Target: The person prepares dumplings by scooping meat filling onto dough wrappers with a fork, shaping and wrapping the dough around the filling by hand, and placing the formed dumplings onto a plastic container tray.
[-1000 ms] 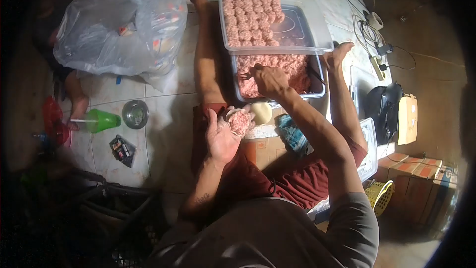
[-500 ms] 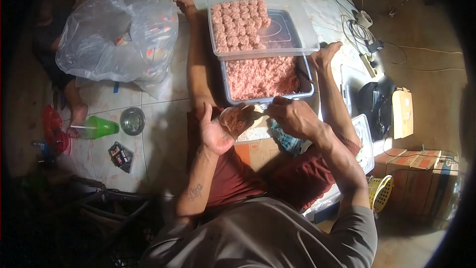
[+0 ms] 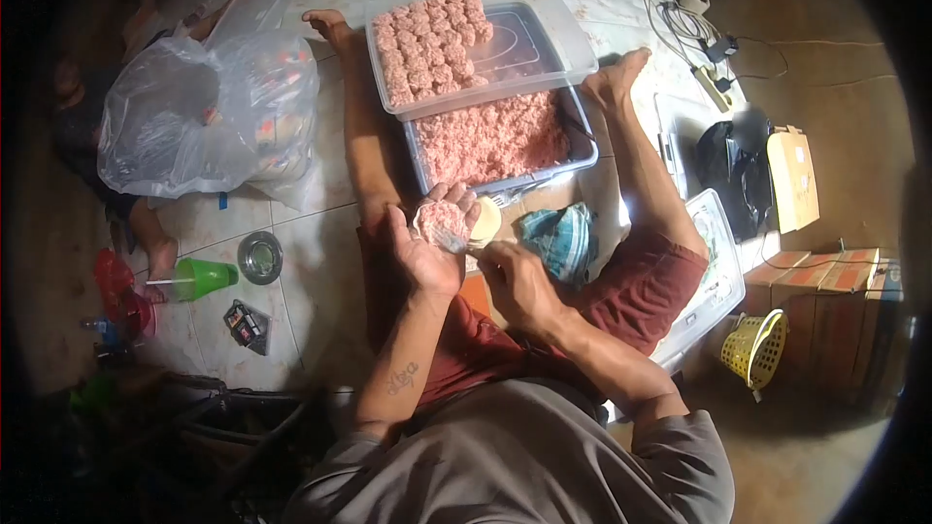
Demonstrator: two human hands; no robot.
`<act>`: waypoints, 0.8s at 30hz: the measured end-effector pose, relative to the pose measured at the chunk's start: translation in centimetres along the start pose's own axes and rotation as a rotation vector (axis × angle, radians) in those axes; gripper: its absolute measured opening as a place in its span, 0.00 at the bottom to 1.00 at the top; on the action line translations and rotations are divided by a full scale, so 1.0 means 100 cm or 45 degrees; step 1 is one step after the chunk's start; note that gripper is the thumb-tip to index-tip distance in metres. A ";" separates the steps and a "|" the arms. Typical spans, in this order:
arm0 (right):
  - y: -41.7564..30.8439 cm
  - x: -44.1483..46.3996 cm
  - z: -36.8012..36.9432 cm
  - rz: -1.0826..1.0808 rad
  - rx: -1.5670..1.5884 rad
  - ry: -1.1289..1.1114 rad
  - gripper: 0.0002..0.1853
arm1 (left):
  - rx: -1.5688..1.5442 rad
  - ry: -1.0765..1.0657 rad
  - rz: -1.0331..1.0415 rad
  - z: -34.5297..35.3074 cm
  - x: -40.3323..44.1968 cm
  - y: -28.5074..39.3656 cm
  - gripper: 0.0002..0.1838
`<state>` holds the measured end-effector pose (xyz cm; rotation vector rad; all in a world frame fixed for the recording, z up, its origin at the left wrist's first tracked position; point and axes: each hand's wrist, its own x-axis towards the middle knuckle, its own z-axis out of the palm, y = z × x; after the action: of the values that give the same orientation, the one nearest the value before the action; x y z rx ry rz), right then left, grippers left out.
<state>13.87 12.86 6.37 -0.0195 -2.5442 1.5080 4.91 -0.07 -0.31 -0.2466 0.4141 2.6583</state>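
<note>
My left hand (image 3: 428, 260) is palm up, fingers stretched out under a round dough wrapper topped with pink minced filling (image 3: 439, 219). My right hand (image 3: 524, 281) grips a metal utensil (image 3: 449, 240), its shiny end pressed to the filling's lower edge; whether it is a spoon or a fork I cannot tell. Beside the left fingers lies a pale stack of round wrappers (image 3: 484, 220). Just beyond, a blue-rimmed tub (image 3: 423, 163) holds loose pink mince (image 3: 495, 141). Resting across its far part, a clear tray (image 3: 573, 53) carries rows of shaped pink dumplings (image 3: 427, 44).
A teal checked cloth (image 3: 558, 241) lies right of my hand. To the left are a big plastic bag (image 3: 184, 126), a green cup (image 3: 207, 278), a metal bowl (image 3: 260, 257) and another person's foot (image 3: 160, 257). Cables (image 3: 680, 24), a yellow basket (image 3: 754, 349) and cardboard boxes (image 3: 825, 311) are on the right.
The camera view has shifted. My left hand has turned flatter, so the filling faces up. My right hand has lowered toward me, with the utensil's end now against the filling.
</note>
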 end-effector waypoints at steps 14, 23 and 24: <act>0.026 0.028 -0.036 0.433 0.342 -0.273 0.18 | 0.872 -0.231 -0.239 0.009 -0.024 0.037 0.37; -0.038 0.062 -0.049 0.342 0.681 -0.470 0.16 | 1.554 -0.688 0.215 0.004 -0.033 0.043 0.29; -0.034 0.062 -0.046 0.314 0.688 -0.405 0.17 | 1.765 -0.658 0.509 0.006 -0.031 0.036 0.29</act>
<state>8.77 15.84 12.37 -0.0206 -2.3191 2.4245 6.03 -4.17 1.86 0.9731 2.0265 1.9752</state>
